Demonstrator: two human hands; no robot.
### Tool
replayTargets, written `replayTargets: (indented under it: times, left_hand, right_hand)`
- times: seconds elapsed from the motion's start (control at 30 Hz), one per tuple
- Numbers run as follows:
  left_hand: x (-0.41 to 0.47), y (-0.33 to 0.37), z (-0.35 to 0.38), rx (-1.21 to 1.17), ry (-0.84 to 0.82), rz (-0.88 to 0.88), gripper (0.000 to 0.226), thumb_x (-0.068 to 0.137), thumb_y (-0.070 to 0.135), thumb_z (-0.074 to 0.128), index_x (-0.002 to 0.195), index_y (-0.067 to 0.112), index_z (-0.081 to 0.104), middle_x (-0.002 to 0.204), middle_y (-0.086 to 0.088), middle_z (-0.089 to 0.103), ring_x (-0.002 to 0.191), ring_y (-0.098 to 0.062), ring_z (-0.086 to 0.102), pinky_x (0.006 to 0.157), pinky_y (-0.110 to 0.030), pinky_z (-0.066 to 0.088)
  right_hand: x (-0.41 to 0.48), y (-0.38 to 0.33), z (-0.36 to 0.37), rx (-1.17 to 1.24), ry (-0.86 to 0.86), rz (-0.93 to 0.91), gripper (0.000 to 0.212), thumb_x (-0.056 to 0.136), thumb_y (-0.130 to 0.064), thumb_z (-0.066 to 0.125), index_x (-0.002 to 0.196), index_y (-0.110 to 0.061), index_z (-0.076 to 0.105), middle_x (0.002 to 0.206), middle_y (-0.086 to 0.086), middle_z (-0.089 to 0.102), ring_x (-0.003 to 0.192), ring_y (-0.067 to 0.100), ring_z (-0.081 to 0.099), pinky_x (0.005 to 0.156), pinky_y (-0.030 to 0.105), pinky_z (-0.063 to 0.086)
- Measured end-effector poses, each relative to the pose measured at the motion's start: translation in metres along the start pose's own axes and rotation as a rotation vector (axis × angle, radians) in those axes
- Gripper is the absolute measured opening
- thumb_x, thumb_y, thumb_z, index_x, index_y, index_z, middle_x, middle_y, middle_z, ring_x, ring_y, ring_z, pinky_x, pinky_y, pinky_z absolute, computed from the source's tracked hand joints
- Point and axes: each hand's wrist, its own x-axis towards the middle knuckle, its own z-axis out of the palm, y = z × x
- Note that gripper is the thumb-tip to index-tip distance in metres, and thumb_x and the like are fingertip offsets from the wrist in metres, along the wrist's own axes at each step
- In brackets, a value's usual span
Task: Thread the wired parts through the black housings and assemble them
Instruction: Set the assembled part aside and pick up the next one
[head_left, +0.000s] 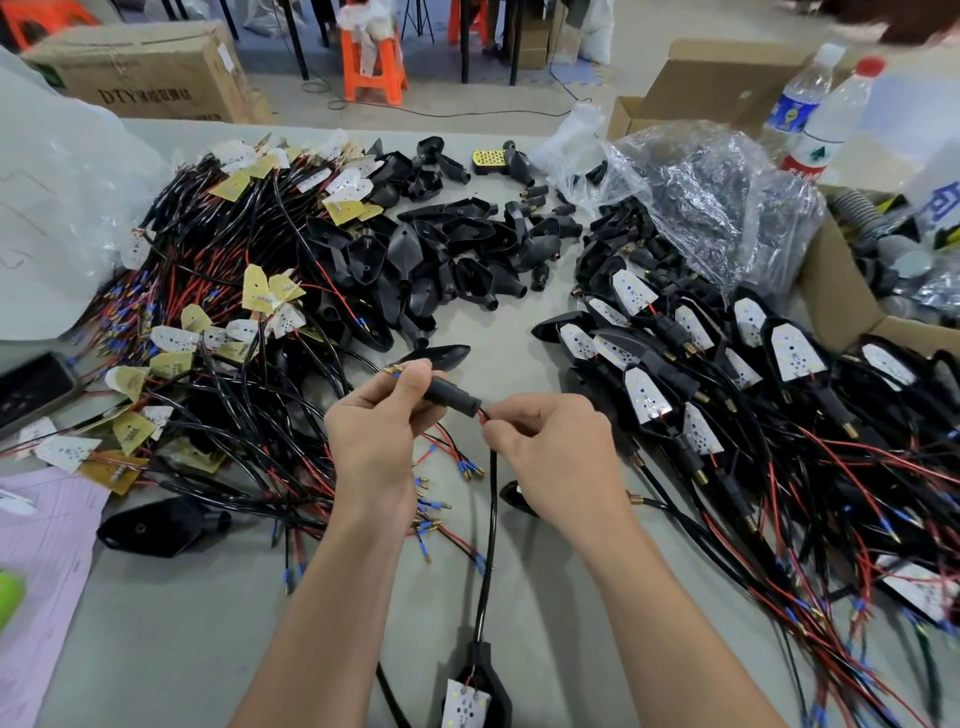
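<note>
Holding one short black sleeve (451, 396) above the middle of the table (182, 649), the two hands meet at its ends. The left hand (382, 415) has its fingers curled round the sleeve's left end, where brass tips (393, 370) poke out past the knuckles; they are too small to count. The right hand (550, 447) pinches one cable (491, 519) between thumb and forefinger just at the sleeve's right mouth, where a red wire shows. That cable hangs down between the forearms to one housing (485, 675) at the near edge, with one white board (466, 704) sitting in it. Three heaps lie around the hands, each too many to count: wired boards (218, 312) at the left, yellow and white on red and black leads; empty shells (441, 260) in the middle, beyond the hands; and finished units (727, 374) at the right, white boards facing up. One loose shell (161, 525) lies alone near the left forearm, beside a purple sheet (41, 571). One shell with a yellow board (498, 158) sits at the far edge. A crumpled clear bag (717, 197) covers more black parts at the far right, next to an open box (831, 291). Two bottles stand behind it, one white-capped (797, 98) and one red-capped (836, 124). One orange stool (374, 67) stands on the floor beyond the table.
</note>
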Motion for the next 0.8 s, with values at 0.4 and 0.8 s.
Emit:
replayTargets:
  times: [0.4,0.8]
  left_hand:
    - [0.001,-0.004,-0.009,0.207,-0.185,0.031,0.019,0.093,0.017,0.074,0.079,0.026,0.085,0.078,-0.002,0.079,0.072,-0.009,0.073,0.066,-0.017,0.056]
    - [0.004,-0.004,0.001,0.359,-0.353,0.027,0.022,0.088,0.042,0.068,0.086,0.028,0.085,0.086,-0.008,0.080,0.075,-0.022,0.067,0.074,-0.037,0.053]
  right_hand:
    - [0.002,0.004,-0.003,-0.059,-0.001,-0.047,0.024,0.082,-0.015,0.070,0.097,-0.033,0.071,0.063,-0.019,0.071,0.060,0.003,0.058,0.063,0.014,0.045]
    - [0.003,-0.005,0.002,0.070,-0.136,-0.052,0.027,0.081,-0.019,0.077,0.092,-0.043,0.071,0.071,-0.013,0.073,0.055,0.002,0.054,0.055,0.014,0.042]
